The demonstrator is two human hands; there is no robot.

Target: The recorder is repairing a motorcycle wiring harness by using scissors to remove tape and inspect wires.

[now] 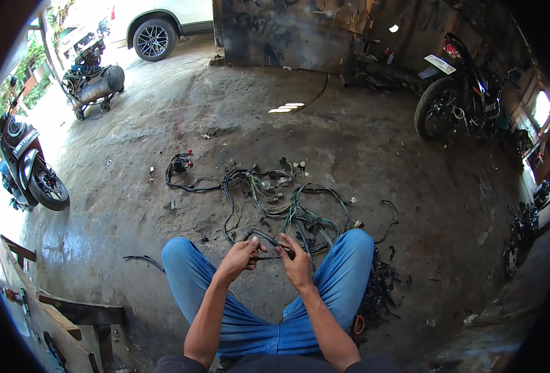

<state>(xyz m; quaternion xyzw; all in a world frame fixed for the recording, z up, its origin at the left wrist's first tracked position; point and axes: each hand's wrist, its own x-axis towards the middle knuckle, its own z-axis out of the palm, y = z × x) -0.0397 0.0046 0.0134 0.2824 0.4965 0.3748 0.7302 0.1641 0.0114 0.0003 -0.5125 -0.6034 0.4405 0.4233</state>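
A tangled wiring harness (256,186) of black, green and pale wires with small white and red connectors lies on the concrete floor in front of my knees. My left hand (247,252) pinches a black sleeved section of it (261,239) between thumb and fingers, just above my lap. Close beside it on the right, my right hand (290,253) grips the same dark cable, index finger partly raised. A thin dark strand runs between the two hands; whether it is tape or wire I cannot tell.
A scooter (29,165), compressor (101,84) and white car (163,18) stand at left and back. A motorcycle (443,102) stands back right. A wooden bench (51,304) is at my left; black scraps (381,292) and an orange-handled tool (358,323) lie by my right leg.
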